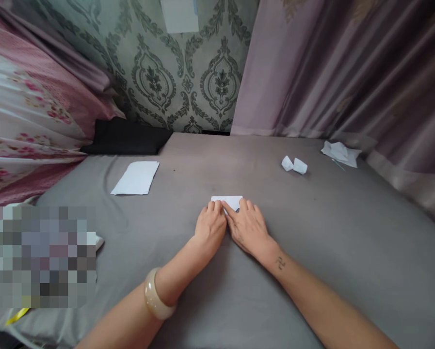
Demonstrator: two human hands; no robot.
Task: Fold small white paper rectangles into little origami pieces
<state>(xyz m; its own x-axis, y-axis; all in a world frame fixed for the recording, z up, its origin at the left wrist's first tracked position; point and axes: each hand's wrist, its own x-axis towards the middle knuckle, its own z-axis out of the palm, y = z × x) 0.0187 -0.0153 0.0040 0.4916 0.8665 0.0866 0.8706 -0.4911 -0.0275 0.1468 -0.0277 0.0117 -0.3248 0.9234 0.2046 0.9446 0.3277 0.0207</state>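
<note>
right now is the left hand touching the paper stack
Apart: the head view shows a wide stretch of grey cloth between the left hand and the paper stack.

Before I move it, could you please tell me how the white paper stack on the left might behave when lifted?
The white paper stack looks thin, so it's probably light. Broad and flat, it may bend if lifted by one edge. Its slightly offset edges suggest sheets might slide apart.

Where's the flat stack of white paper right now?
Head view, left side: the white paper stack lies on the grey surface, just nearer the camera than the black item, beyond and left of the left hand.
</note>
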